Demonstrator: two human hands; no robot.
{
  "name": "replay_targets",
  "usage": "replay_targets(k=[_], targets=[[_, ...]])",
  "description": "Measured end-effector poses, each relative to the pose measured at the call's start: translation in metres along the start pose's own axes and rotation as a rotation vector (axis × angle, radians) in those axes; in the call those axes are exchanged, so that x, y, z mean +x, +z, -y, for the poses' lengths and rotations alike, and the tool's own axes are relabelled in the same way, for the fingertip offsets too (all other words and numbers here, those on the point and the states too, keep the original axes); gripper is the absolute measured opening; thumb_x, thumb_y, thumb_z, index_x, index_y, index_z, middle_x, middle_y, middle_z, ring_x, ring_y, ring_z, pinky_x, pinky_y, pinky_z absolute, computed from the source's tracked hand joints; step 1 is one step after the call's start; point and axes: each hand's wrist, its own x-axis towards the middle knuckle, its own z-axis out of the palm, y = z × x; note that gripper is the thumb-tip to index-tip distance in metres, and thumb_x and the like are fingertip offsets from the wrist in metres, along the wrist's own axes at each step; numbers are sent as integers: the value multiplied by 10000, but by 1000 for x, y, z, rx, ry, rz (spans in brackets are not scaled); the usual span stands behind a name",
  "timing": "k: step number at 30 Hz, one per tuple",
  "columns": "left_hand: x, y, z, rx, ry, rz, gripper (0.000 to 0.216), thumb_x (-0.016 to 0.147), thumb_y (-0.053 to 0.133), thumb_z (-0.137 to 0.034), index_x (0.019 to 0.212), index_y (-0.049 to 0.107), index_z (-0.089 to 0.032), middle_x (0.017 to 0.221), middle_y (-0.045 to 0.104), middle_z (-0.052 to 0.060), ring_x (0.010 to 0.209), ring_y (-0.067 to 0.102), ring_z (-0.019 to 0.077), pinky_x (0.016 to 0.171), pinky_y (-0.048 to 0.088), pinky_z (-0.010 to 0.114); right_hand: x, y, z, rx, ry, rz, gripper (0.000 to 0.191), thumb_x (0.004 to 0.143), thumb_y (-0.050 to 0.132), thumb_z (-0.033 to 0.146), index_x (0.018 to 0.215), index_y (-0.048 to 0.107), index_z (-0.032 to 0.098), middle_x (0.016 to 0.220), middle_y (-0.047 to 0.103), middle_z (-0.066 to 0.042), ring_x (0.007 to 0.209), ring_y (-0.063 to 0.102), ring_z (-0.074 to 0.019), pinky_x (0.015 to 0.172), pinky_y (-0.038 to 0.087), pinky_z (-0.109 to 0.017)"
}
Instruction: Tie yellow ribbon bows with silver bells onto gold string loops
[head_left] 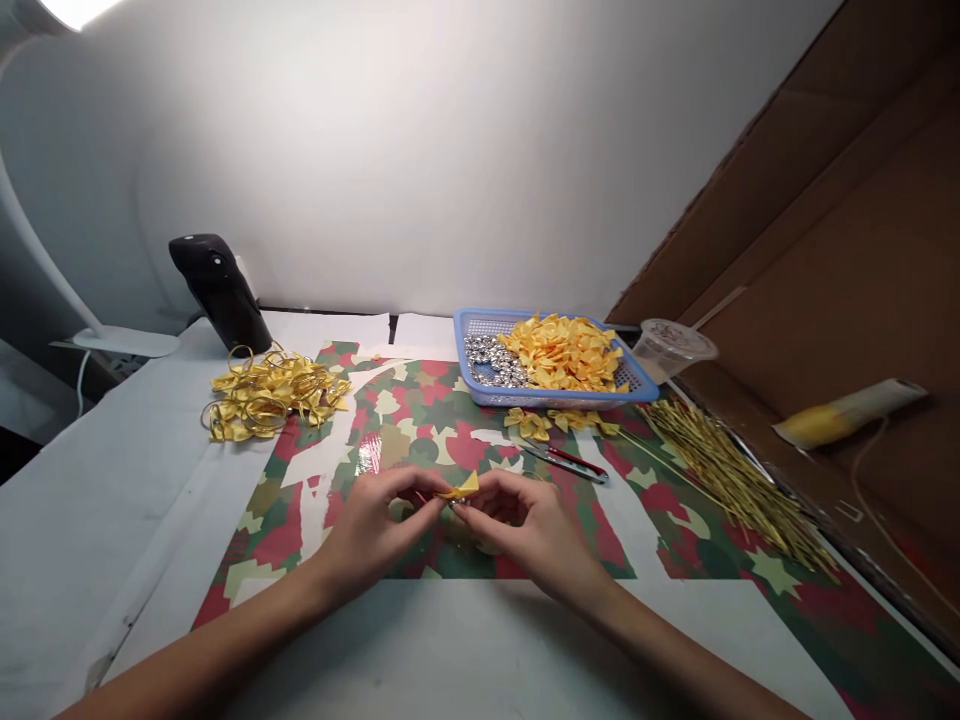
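Observation:
A small yellow ribbon bow (468,487) is pinched between my two hands over the patterned sheet. My left hand (375,525) closes thumb and fingertips on its left end. From the other side, my right hand (536,520) grips it with thumb and forefinger. Something small and silvery shows at the bow's lower edge, partly covered by my fingertips. Just beyond my right hand lie red-handled snips or tweezers (574,462). More yellow bows (529,424) rest on the sheet in front of the basket.
A blue basket (466,368) holds yellow ribbon pieces (566,352) and silver beads (491,358). Yellow stems (739,475) lie at right, near a plastic tub (673,345) and glue bottle (847,412). Looped yellow pieces (274,392), a black bottle (221,295) and a lamp (120,340) occupy the left.

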Motion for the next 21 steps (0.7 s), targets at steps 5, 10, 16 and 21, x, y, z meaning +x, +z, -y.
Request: replay_targets(k=[5, 10, 16, 21], targets=[[0, 0, 0, 24, 13, 43, 116, 803, 561, -147, 804, 676, -161, 711, 714, 15, 622, 639, 126, 562, 519, 207, -3, -7, 6, -252, -184, 9, 71, 778, 561, 255, 723, 592, 223, 635, 607, 2, 577, 578, -155, 538, 462, -263], [0, -2, 5, 127, 112, 66, 127, 805, 552, -132, 828, 670, -172, 708, 689, 16, 635, 618, 133, 570, 504, 224, -5, -12, 5, -406, -305, 18, 72, 792, 532, 205, 742, 572, 239, 677, 607, -10, 607, 590, -173, 562, 474, -285], [8, -8, 18, 235, 375, 207, 192, 870, 520, -138, 833, 696, -203, 853, 693, 46, 804, 615, 163, 728, 501, 283, -17, -32, 10, -449, -268, 109, 232, 772, 649, 285, 982, 581, 214, 830, 649, -30, 703, 617, -164, 620, 521, -263], [14, -17, 21, 179, 339, 416, 264, 892, 491, -160, 785, 724, -226, 911, 684, 52, 877, 594, 174, 803, 472, 290, -26, -69, 24, -572, -217, 47, 242, 824, 609, 368, 1008, 582, 213, 840, 668, -34, 734, 638, -169, 671, 529, -280]])
